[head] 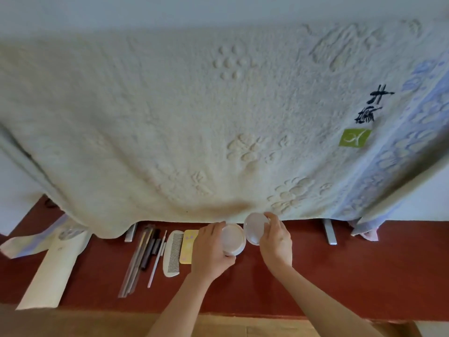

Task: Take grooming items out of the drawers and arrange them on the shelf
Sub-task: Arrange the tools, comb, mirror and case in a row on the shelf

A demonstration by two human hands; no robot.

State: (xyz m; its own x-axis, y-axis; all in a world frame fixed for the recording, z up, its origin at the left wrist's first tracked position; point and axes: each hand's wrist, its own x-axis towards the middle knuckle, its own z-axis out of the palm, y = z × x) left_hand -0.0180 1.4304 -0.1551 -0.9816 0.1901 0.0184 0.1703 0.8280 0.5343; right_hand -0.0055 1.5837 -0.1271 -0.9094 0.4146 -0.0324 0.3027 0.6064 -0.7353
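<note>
On the dark red shelf my left hand grips a round white jar from its left side. My right hand holds the jar's round white lid, tilted up and apart from the jar, just to its right. Left of the jar lie a yellow flat case, a white comb, a thin white stick and several dark and grey sticks, all side by side. No drawer is in view.
A large cream towel with a blue patterned border hangs over the back of the shelf, its hem just behind the jar. A cream paper strip lies at the left. Metal brackets stand by the hem. The shelf's front edge runs along the bottom.
</note>
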